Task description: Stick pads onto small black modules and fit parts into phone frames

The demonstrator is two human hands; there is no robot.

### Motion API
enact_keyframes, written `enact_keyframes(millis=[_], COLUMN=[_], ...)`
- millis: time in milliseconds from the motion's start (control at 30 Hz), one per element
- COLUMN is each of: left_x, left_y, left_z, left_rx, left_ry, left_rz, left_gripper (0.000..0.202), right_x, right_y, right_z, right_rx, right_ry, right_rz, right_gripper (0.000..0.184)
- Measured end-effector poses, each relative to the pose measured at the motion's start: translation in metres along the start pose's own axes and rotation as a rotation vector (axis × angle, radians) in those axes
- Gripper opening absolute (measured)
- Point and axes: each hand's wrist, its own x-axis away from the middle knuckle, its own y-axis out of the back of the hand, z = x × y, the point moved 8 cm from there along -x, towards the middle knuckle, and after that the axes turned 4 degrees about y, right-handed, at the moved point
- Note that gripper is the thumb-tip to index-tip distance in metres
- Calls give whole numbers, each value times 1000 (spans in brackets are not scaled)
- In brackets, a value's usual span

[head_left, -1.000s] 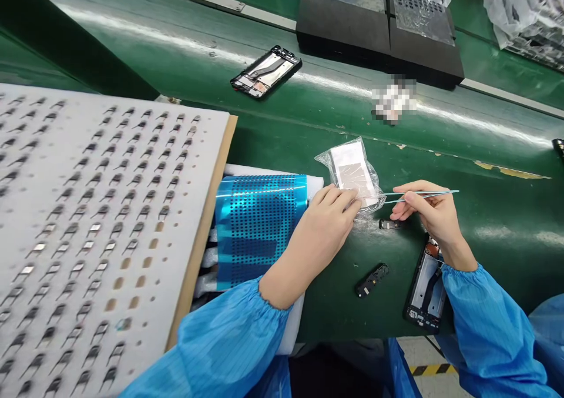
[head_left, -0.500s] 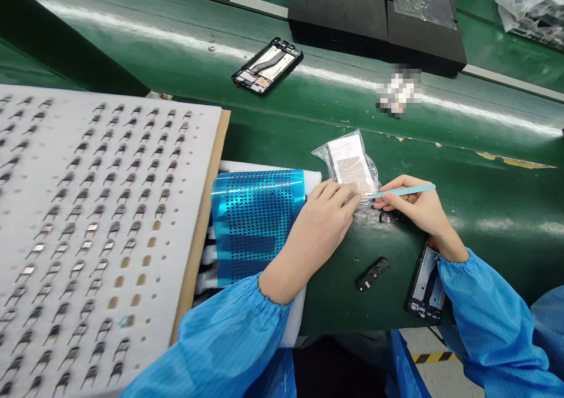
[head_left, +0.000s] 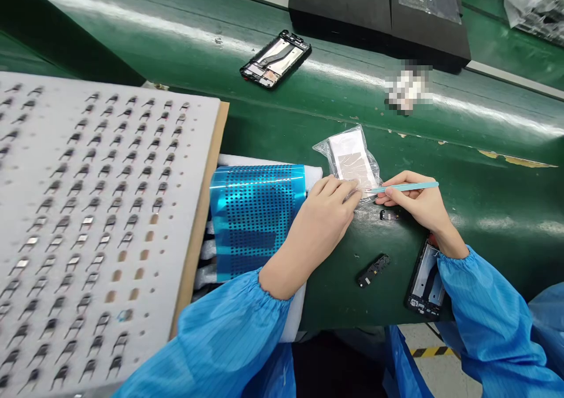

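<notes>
A clear plastic bag [head_left: 324, 146] lies on the green bench, with a white sheet [head_left: 346, 141] that has a greyish-brown rectangle inside it. My left hand [head_left: 328, 214] is closed at the bag's lower left corner, its fingers pressed together and the thumb hidden. Light blue tweezers [head_left: 408, 187] are pinched in my right hand [head_left: 420, 205], their tips at the bag's lower edge close to my left fingertips. Whether the tips grip anything is too small to tell. Just below them is a small black phone part [head_left: 389, 215].
A blue perforated film [head_left: 259, 221] lies left of my left hand. Further left stands a white foam tray [head_left: 57, 110] of small parts. Phone frames [head_left: 277, 60] lie behind and beside my right wrist [head_left: 426, 280]. A black module [head_left: 373, 270] sits in front; black boxes [head_left: 339, 10] stand behind.
The camera view has shifted slightly. Both hands keep nearly the same position at the bag, with the tweezers still held in my right hand.
</notes>
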Motion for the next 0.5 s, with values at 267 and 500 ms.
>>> enact_keyframes(millis=[267,500], left_x=[-1,-1], left_y=[2,1], left_z=[-3,-1], left_rx=[-6,8], left_ry=[-5,4], left_rz=[-8,17], left_gripper=[25,26], right_x=[-2,0], right_y=[-1,0], right_z=[0,1], right_rx=[14,54], right_ry=[1,24], right_rz=[4,-18], right_gripper=[40,42])
